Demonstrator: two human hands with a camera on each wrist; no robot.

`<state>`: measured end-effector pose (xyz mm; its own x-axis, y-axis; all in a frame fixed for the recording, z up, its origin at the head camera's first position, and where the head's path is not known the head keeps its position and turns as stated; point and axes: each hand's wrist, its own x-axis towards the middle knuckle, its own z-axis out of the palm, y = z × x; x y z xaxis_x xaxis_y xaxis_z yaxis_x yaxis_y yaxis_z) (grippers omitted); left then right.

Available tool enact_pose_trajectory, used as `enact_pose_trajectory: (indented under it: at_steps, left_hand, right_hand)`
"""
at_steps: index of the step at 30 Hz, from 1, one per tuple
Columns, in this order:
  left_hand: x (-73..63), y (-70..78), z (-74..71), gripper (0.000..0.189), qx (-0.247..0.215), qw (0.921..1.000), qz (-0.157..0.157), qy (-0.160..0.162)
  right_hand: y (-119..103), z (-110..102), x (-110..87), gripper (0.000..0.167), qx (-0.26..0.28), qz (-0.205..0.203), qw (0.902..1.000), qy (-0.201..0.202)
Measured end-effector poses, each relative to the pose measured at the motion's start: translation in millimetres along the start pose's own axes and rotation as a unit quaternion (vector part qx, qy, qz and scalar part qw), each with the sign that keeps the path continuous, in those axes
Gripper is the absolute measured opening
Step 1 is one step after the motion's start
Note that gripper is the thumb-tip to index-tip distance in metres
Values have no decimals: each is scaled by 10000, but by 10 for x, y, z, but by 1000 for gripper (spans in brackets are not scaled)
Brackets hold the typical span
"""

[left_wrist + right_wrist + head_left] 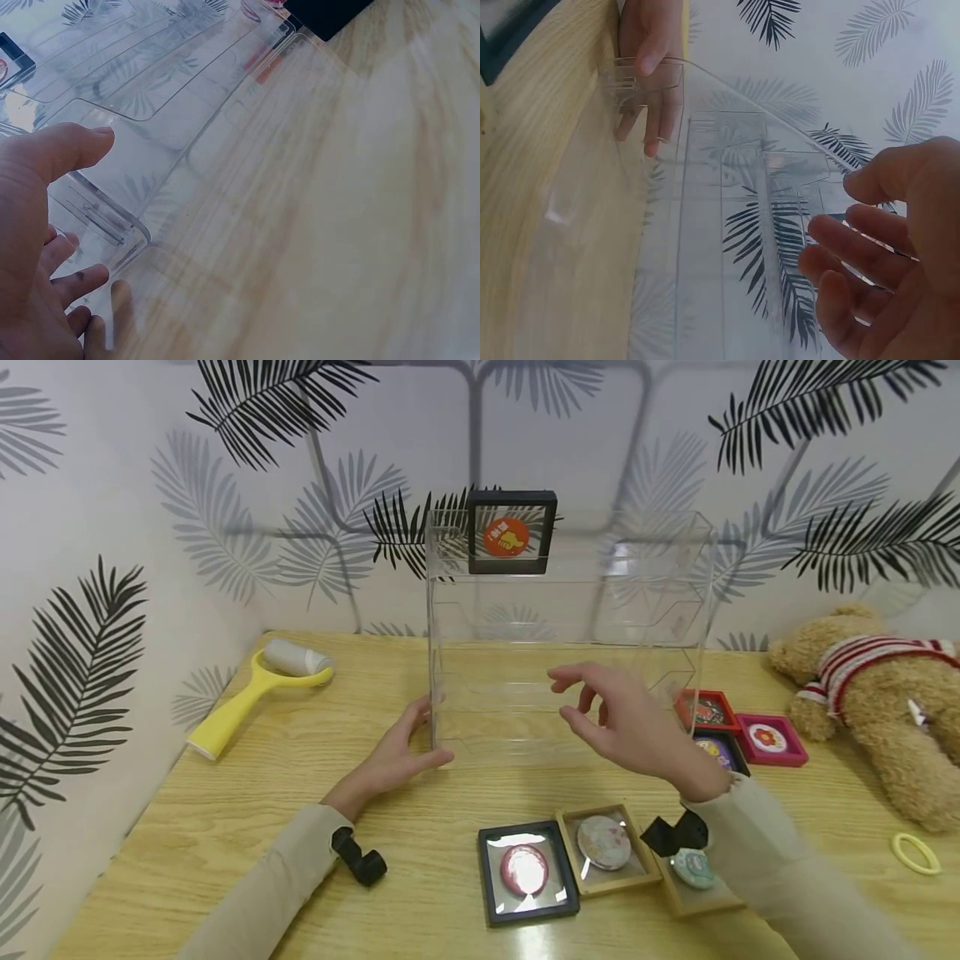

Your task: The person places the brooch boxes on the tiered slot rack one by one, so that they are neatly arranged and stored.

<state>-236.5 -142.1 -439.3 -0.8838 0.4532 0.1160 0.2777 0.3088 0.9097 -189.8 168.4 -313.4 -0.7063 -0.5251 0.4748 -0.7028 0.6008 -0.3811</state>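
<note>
A clear acrylic display rack (570,652) with stepped tiers stands upright on the wooden table. A black square frame (512,532) with an orange badge sits in its top tier. At the rack's lower left corner is my left hand (393,756), thumb in front and fingers along the outer side. The left wrist view shows the left thumb (82,146) apart from the fingers, around the rack's corner. Before the rack's right half hovers my right hand (626,718), fingers loosely bent and holding nothing. The right wrist view shows a gap between its thumb and fingers.
Near the front lie a black frame (528,872) with a red badge, a wooden frame (606,850) and another wooden frame (697,885). Red (705,710) and magenta frames (768,739) lie right, by a teddy bear (892,710). A yellow-handled lint roller (247,693) lies left.
</note>
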Motion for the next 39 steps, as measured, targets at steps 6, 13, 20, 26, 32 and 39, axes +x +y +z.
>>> enact_pose_trajectory:
  at_steps: [6,13,20,26,32,39]
  left_hand:
    - [7,0,2,80,12,10000,1,3]
    - [5,-3,15,80,-45,10000,43,-4]
    - [4,7,9,82,-55,10000,18,2]
    - [-11,-12,12,82,-76,10000,-1,6]
    - [-9,-22,12,81,-85,10000,46,-5]
    - [0,-1,-6,81,-116,9999,94,-14]
  right_hand:
    - [55,125,-234,44,148,-271,9976,-627]
    - [54,296,-489,62,173,-493,9868,-1530]
    - [-121,355,-684,95,22,-47,9662,-2576]
    - [-160,469,-804,111,-301,-155,9591,-2809]
    - [-132,568,-877,114,-298,-348,9614,-2715]
    - [-174,595,-875,109,-171,-210,9594,-2809]
